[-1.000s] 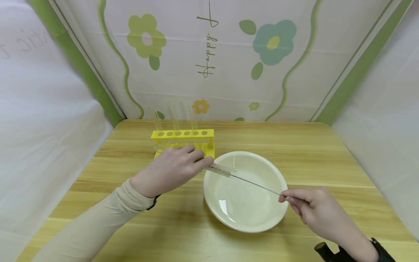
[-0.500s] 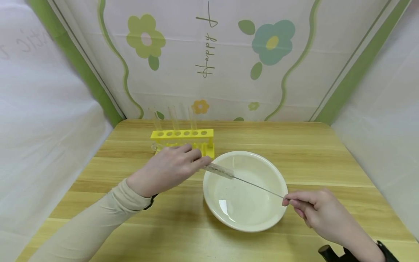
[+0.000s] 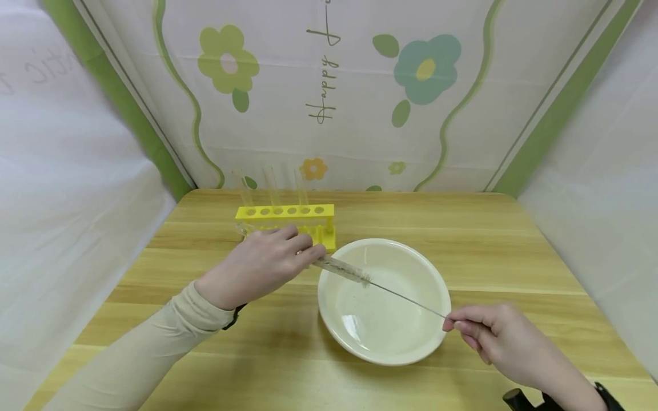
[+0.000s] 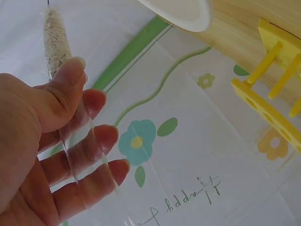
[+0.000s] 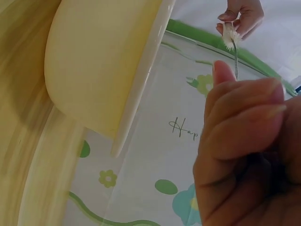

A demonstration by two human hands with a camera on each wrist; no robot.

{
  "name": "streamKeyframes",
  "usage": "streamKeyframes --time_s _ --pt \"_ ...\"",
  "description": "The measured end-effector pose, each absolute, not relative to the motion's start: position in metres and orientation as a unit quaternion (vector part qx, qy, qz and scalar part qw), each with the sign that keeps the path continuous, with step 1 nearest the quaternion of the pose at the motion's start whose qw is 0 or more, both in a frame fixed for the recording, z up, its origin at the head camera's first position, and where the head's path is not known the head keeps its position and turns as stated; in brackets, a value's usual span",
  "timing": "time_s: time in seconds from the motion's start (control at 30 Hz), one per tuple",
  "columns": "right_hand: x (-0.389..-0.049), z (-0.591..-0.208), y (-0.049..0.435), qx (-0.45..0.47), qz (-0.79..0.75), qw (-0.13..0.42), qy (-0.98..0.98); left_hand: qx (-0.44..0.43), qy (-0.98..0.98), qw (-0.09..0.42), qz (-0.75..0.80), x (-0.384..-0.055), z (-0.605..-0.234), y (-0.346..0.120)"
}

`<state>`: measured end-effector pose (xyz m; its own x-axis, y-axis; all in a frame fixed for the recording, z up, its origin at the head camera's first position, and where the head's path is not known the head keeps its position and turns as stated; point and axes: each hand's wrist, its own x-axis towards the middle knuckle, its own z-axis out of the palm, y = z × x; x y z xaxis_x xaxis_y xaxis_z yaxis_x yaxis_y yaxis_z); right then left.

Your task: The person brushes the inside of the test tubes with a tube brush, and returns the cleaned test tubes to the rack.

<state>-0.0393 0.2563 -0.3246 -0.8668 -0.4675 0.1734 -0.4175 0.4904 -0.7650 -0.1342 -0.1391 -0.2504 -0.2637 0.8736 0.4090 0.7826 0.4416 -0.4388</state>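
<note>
My left hand (image 3: 264, 265) holds a clear glass test tube (image 4: 96, 146), thumb on one side and fingers on the other. Pale bristles of a test tube brush (image 4: 56, 40) fill the tube's mouth end, and a small tuft pokes out of it. The tube slants over the left part of a cream basin (image 3: 382, 242), its rounded end near the rack. From the bristles a thin twisted wire handle (image 3: 406, 298) runs across the basin. Its far end is pinched between the thumb and forefinger of my right hand (image 3: 506, 342), beside the basin's right rim.
Behind my left hand stands a yellow test tube rack (image 3: 285, 212) with three upright tubes (image 3: 272, 188). A wooden table (image 3: 462, 228) lies below. White patterned cloth (image 3: 329, 142) walls the back and sides.
My right hand has shifted slightly right and down. The brush has slid outward, so a tuft of bristles now shows past the tube's mouth. My left hand has drifted a little left.
</note>
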Motion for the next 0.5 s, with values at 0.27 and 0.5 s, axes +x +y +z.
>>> streamKeyframes --time_s 0.27,0.5 --pt "-0.039 -0.329 0.245 -0.322 -0.296 -0.182 0.881 -0.519 -0.788 0.324 0.076 -0.134 -0.251 -0.143" --pt "-0.042 -0.319 0.230 -0.336 -0.145 -0.411 0.835 -0.525 -0.808 0.266 0.042 -0.128 -0.252 -0.143"
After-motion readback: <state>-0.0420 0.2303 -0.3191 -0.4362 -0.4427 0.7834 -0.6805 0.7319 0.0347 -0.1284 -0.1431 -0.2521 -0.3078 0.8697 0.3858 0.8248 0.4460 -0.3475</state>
